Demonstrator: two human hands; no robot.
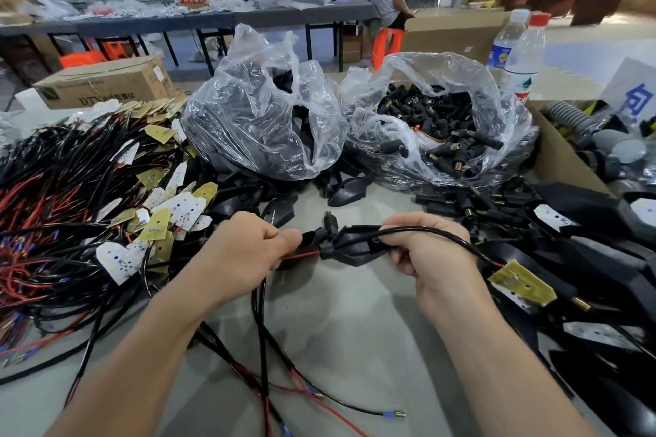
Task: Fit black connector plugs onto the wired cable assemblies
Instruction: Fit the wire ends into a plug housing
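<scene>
My left hand pinches a red wire where it enters a black connector plug. My right hand grips a flat black plastic housing and a black cable that loops over its knuckles to a small yellow circuit board. The plug sits at the housing's left end, between both hands. More black and red leads with brass tips hang from my left hand onto the grey table.
A heap of wired boards fills the left. Two clear bags stand behind: one of black housings, one of loose black plugs. Finished black housings pile up at right. Two water bottles and cardboard boxes stand farther back.
</scene>
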